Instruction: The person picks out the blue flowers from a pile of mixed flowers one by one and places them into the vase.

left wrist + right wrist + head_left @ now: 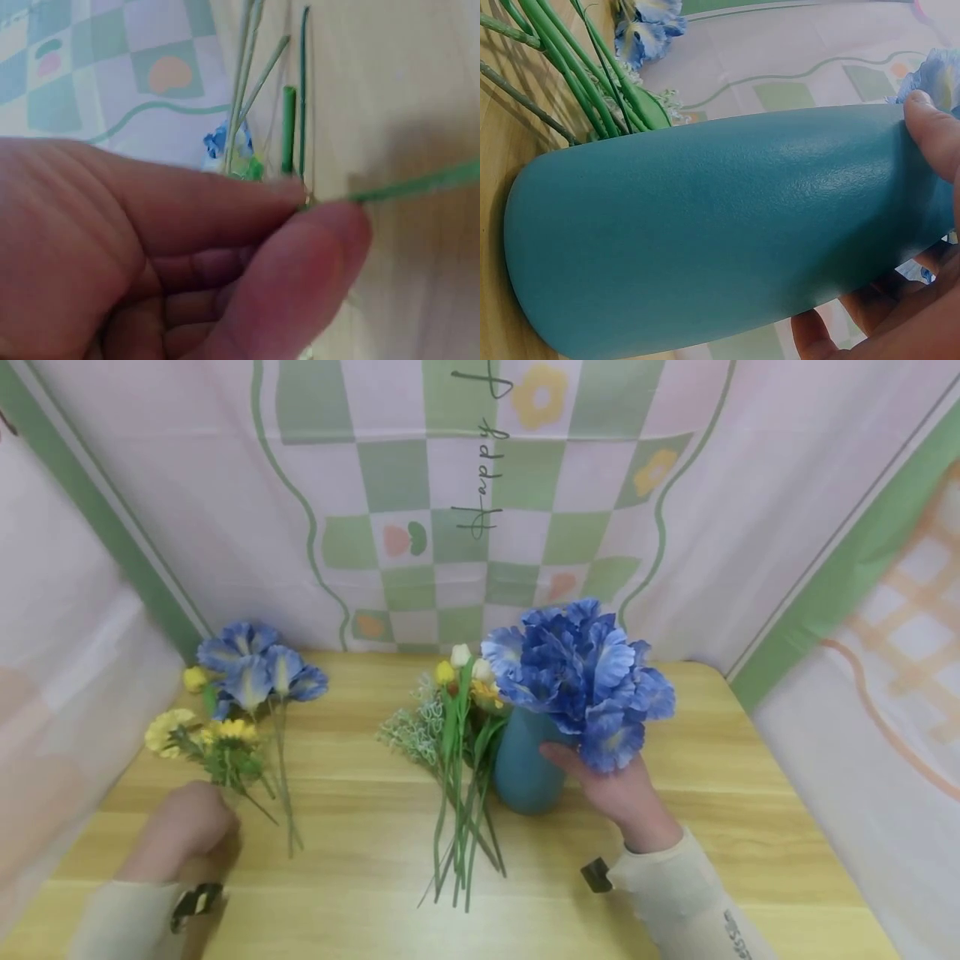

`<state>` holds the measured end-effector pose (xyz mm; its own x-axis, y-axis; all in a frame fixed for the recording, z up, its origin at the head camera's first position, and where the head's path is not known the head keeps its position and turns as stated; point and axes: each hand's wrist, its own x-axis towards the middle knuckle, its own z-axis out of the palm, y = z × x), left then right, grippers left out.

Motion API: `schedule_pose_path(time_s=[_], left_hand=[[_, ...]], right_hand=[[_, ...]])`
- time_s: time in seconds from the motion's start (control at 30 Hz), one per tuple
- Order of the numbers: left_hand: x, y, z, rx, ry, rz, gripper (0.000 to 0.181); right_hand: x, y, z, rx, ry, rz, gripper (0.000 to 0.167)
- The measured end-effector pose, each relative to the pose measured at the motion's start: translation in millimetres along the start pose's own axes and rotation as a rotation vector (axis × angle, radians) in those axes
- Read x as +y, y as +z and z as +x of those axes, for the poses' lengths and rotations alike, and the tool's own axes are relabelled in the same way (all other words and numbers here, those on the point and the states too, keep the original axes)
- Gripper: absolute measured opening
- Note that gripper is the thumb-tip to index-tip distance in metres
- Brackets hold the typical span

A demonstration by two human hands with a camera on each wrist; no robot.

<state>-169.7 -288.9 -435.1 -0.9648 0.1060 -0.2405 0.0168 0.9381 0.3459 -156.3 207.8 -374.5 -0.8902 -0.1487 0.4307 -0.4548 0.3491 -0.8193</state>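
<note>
A teal vase (527, 768) holding a dense bunch of blue flowers (577, 668) stands right of the middle. The right hand (626, 793) grips its upper part; in the right wrist view the thumb and fingers of that hand (930, 150) lie on either side of the vase (705, 232). At the left, the left hand (187, 822) is beside yellow flowers (228, 731). In the left wrist view the thumb and forefinger of this hand (292, 255) pinch a thin green stem (420, 184); where the stem leads is out of view.
White and yellow tulips with green stems (457, 760) and pale sprigs (420, 727) lie on the wooden table (360, 860), left of the vase. Blue flowers (251, 672) and a yellow bud (195, 678) lie at the back left. Printed cloth (450, 468) hangs behind the table.
</note>
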Motion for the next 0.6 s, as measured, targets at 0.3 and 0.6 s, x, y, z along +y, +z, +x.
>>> schedule_pose_path(time_s=[0.3,0.6], left_hand=[[5.5,-8.3,-7.0,0.273,-0.006,-0.034,0.035],[36.3,-16.7,-3.8,0.567,0.007,-0.014,0.026]], right_hand=[[-0.3,0.2,0.0,-0.008,-0.008,-0.003,0.091],[-2.8,0.9,-1.2,-0.001,-0.017,-0.009,0.092]])
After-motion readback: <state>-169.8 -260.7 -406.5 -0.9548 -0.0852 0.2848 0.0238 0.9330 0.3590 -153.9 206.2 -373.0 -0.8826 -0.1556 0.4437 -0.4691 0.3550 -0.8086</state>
